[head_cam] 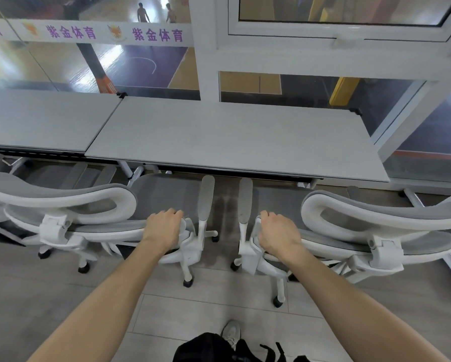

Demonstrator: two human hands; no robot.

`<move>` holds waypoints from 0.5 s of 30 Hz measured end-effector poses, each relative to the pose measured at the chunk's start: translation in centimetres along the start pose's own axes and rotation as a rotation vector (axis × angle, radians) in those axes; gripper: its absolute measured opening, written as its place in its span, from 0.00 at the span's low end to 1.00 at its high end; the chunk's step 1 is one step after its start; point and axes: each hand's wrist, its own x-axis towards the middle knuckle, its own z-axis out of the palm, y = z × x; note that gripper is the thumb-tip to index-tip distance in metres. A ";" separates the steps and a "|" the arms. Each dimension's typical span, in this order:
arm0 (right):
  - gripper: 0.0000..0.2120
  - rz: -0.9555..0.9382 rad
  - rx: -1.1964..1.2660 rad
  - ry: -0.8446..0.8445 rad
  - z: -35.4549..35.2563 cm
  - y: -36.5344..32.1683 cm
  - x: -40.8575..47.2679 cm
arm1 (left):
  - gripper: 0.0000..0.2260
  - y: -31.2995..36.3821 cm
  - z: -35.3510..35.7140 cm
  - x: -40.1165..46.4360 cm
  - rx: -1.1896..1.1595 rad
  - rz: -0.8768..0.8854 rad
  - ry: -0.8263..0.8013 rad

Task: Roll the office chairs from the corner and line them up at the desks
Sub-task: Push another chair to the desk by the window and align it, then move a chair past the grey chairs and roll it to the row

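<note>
Head view: two grey mesh office chairs stand side by side at the near edge of the right-hand bench (235,137), seats facing it, backrests toward the person. The left hand (164,226) is curled over the top right corner of the left chair (151,194)'s backrest; the right hand (278,232) is curled over the top left corner of the right chair (279,202)'s backrest. Both hands grip the frame edge, fingers wrapped over the far side.

Findings, as judgement:
- The inner armrests (206,197) of the two chairs stand just beside each other with a narrow gap. Pushing either chair askew could knock them together.
- Each chair is held at one corner only. An off-centre push is likely to swivel the seat rather than roll the base straight, leaving the row crooked.
- The armrests sit close to the bench's near edge. Whether they clear beneath it cannot be told; a firm push may strike it.
- A caster (188,282) of the left chair and another of the right chair lie near the person's shoe (231,333). A step forward risks catching one.
- A further chair at the far left may be crowded if the left chair drifts.
</note>
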 end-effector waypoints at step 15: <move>0.09 -0.668 0.038 0.208 -2.3 -2.2 -11.8 | 0.11 11.9 -1.8 -25.0 -0.098 -0.362 0.292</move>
